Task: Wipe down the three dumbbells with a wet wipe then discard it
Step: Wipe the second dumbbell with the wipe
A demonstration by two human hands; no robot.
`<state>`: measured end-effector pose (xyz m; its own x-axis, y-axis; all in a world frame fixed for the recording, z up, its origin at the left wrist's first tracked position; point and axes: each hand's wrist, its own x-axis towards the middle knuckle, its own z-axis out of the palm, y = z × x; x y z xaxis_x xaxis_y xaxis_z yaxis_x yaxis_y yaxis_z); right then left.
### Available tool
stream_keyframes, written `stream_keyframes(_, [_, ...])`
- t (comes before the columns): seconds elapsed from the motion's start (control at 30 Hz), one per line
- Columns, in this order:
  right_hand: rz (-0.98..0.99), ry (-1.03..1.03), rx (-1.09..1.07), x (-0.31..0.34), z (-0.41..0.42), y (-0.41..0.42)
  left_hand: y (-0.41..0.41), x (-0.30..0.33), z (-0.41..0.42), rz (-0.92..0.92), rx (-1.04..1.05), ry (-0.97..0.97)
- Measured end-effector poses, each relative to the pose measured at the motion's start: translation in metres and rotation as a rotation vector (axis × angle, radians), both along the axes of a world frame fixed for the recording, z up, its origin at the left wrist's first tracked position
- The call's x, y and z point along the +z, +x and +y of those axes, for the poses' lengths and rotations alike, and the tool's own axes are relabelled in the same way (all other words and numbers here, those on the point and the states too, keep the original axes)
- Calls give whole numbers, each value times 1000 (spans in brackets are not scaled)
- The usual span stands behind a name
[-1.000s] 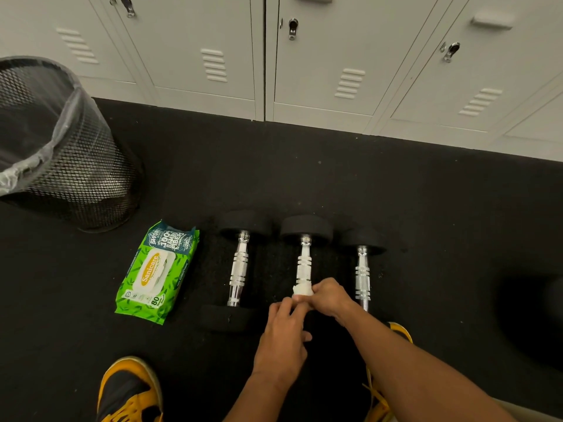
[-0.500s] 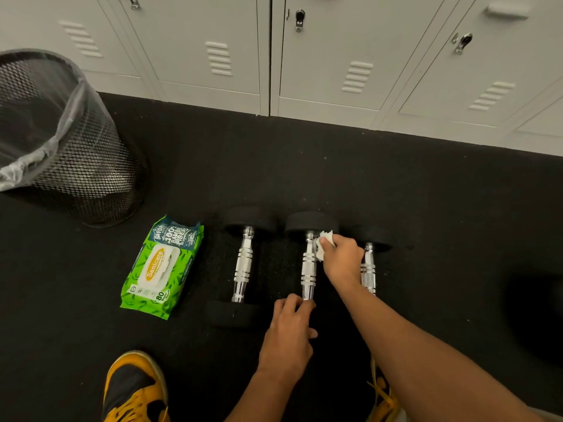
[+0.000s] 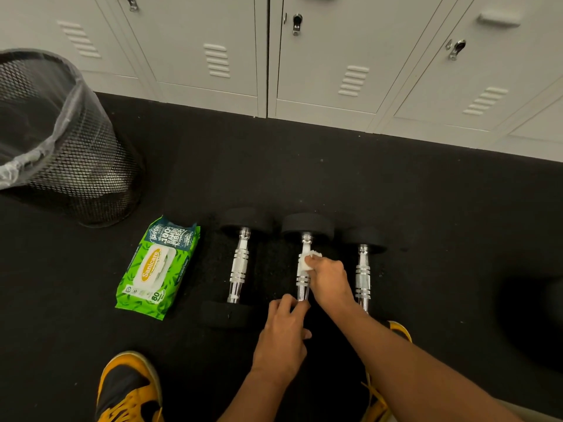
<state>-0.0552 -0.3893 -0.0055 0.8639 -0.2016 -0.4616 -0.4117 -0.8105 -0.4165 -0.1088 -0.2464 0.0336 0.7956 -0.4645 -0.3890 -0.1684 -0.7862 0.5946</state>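
Note:
Three dumbbells with chrome handles and black ends lie side by side on the black floor: the left dumbbell (image 3: 240,263), the middle dumbbell (image 3: 305,239) and the right dumbbell (image 3: 363,269). My right hand (image 3: 330,277) pinches a white wet wipe (image 3: 307,263) wrapped against the upper part of the middle dumbbell's handle. At the near end of that handle my left hand (image 3: 285,336) holds the bar with curled fingers and hides the near black end. My right forearm covers the right dumbbell's near end.
A black mesh waste bin (image 3: 70,166) with a clear liner stands at the far left. A green pack of wipes (image 3: 158,269) lies between bin and dumbbells. Grey lockers (image 3: 335,56) line the back. My yellow-and-black shoes (image 3: 128,388) are at the bottom.
My right hand ran the wipe from the near end of the middle handle up to the far end, then came back down a little. My left hand stays at the near end.

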Motion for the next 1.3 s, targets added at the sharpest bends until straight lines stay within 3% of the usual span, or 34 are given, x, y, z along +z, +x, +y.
stream_keyframes(0.33, [81,14,43,-1,5,-26,-1,-1,0,-14,7,-11])
stream_keyframes(0.57, [217,-15,261,15,-6,-16,-2,-3,2,-14,11,-33])
stream_keyframes(0.67, [271,55,257,17,-13,-8,-2,-2,2,-6,14,-36])
stream_keyframes(0.73, [193,89,143,17,-18,-2,-2,-3,2,-5,18,-37])
stream_keyframes(0.83, [-77,17,78,20,-22,11,-3,-5,1,-11,10,-20])
stream_keyframes(0.93, [-191,-116,256,26,-18,32,-3,-6,0,-16,-4,2])
stream_keyframes(1.17, [-68,-433,1020,7,-13,39,-3,-5,-2,-33,-15,15])
stream_keyframes(1.3, [-42,-412,1126,2,-29,37,-2,-7,-2,-34,-21,9])
